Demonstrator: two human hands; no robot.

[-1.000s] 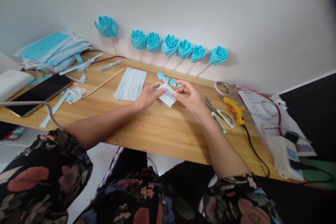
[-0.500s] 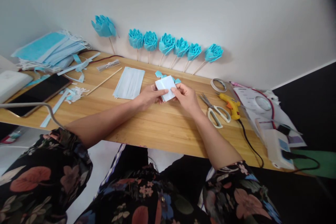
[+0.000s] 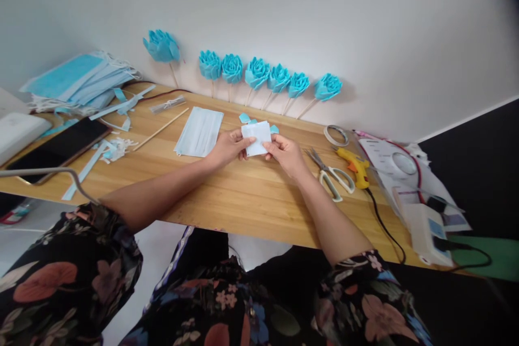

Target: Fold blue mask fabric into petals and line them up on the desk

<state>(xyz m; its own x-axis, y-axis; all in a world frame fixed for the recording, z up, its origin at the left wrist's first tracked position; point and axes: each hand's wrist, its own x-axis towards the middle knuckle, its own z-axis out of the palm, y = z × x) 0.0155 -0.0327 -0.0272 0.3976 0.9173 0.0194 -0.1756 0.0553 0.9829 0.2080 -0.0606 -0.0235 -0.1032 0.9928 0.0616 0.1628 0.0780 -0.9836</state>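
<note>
A small whitish-blue square of folded mask fabric (image 3: 257, 136) is held up between both hands, above the wooden table. My left hand (image 3: 230, 148) pinches its left side, thumb on the front. On the right side, my right hand (image 3: 285, 153) grips it with thumb in front and fingers behind. Just beyond the square lie a few small blue cut pieces (image 3: 244, 118), partly hidden by it. A stack of pale mask sheets (image 3: 200, 132) lies flat to the left of my left hand. Scissors (image 3: 330, 173) with white handles rest right of my right hand.
Several blue fabric flowers on sticks (image 3: 257, 73) lean on the wall. A yellow glue gun (image 3: 354, 166), a tape roll (image 3: 335, 135) and a power strip (image 3: 427, 232) are at right. At left are a mask pile (image 3: 73, 81), a phone (image 3: 59, 147), scraps (image 3: 115, 148) and a stick (image 3: 161, 128).
The square has turned from tilted to nearly upright and level between my hands. Both hands keep hold of it. The whole view has shifted slightly.
</note>
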